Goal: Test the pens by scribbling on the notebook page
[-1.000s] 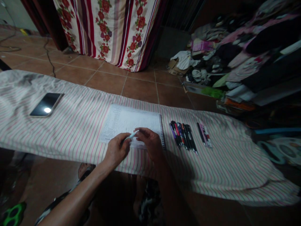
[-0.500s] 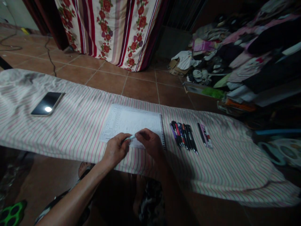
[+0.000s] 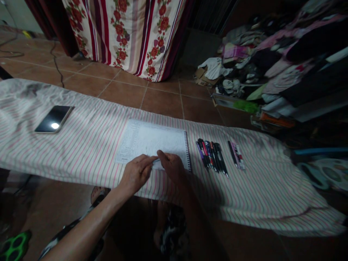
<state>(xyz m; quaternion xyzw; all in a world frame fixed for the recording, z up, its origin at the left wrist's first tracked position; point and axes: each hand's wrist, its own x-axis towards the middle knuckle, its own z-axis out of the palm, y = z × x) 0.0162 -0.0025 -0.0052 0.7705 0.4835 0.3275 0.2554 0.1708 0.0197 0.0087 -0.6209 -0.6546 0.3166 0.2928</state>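
Observation:
My left hand (image 3: 138, 169) and my right hand (image 3: 173, 166) meet over the near edge of a spiral-bound notebook (image 3: 160, 139). Between their fingertips they hold a slim, pale blue-white pen-like stick (image 3: 156, 160), mostly covered by the fingers. My left index finger stretches along it toward my right hand, whose thumb points up and away. Both hands are closed. Right of the notebook lies a row of several pens (image 3: 212, 156), and past it a smaller group of slim pens (image 3: 236, 155).
A striped cloth (image 3: 89, 145) covers the long, narrow surface. A phone (image 3: 53, 119) lies face up at the left. Beyond are a tiled floor (image 3: 163, 98) and a floral curtain (image 3: 133, 36). Piled clothes (image 3: 272, 61) stand at the far right.
My hands have drawn closer together, and my left index finger now reaches along the pale stick, hiding more of it. The notebook, pens and phone lie as before.

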